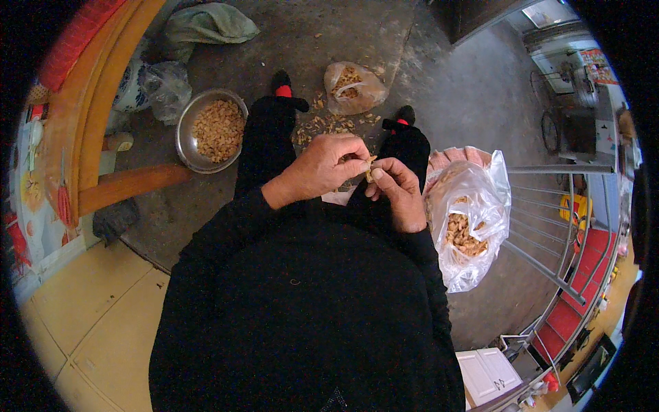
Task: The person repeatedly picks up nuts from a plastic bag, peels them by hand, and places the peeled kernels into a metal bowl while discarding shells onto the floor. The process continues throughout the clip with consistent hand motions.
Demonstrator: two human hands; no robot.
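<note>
In front of my body, my left hand point(329, 167) and my right hand point(396, 190) meet at the fingertips, both pinching a small tan dried piece point(369, 167), perhaps a walnut or its shell. A steel bowl point(184, 136) of small tan-brown pieces point(219, 131) rests to the left of my legs. On the floor between my feet stands a clear plastic bag point(358, 103) with brown pieces inside, and scattered bits point(324, 126) lie nearer me. At my right, a larger plastic bag point(471, 273) holds more of the tan pieces point(466, 234).
A wooden frame with a crossbar point(139, 186) stands at the left, near crumpled plastic point(167, 90). A greenish cloth sack point(211, 23) lies at the upper left. To the right are a metal rack point(545, 278), a yellow container point(575, 208) and a white cabinet point(489, 376).
</note>
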